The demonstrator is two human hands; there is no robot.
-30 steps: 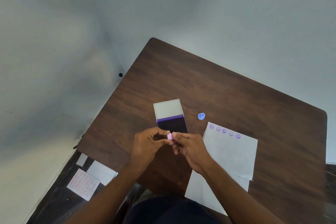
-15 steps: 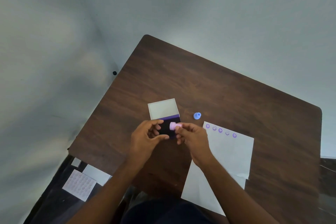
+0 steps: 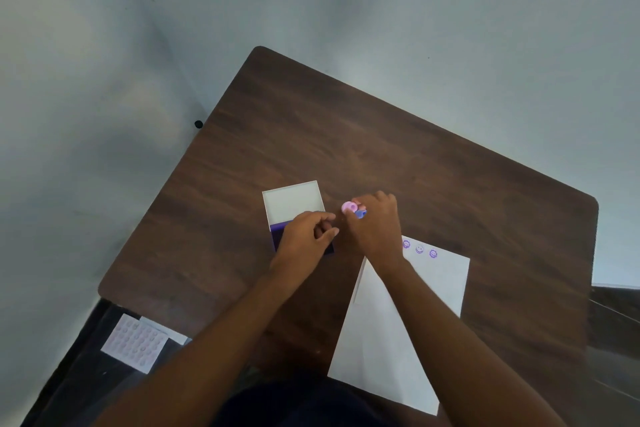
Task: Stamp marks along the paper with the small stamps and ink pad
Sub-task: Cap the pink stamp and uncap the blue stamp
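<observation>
A dark wood-grain table (image 3: 346,135) carries the work, seen from above and set at an angle to grey walls. The right hand (image 3: 375,225) reaches forward past the top edge of the white paper (image 3: 433,284), its fingers curled down around a pink stamp (image 3: 349,207) that shows at the fingertips; a blue stamp (image 3: 361,214) sits right against the pink one under the same fingers, and whether it is gripped or only touched cannot be told. The left hand (image 3: 304,236) hovers over the ink pad (image 3: 277,232), thumb and forefinger curved toward each other with a small gap, holding nothing visible, and it covers most of the dark purple inked area. The pad's white open lid (image 3: 292,201) lies flat on the far side. On the paper, three purple smiley marks (image 3: 419,249) run along the top edge just right of the right wrist; more may be hidden beneath the hand. A second white sheet (image 3: 377,350) lies under the forearm, reaching the near table edge. Down on the floor to the left lies a sheet of pale dots (image 3: 135,343) beside other small papers
</observation>
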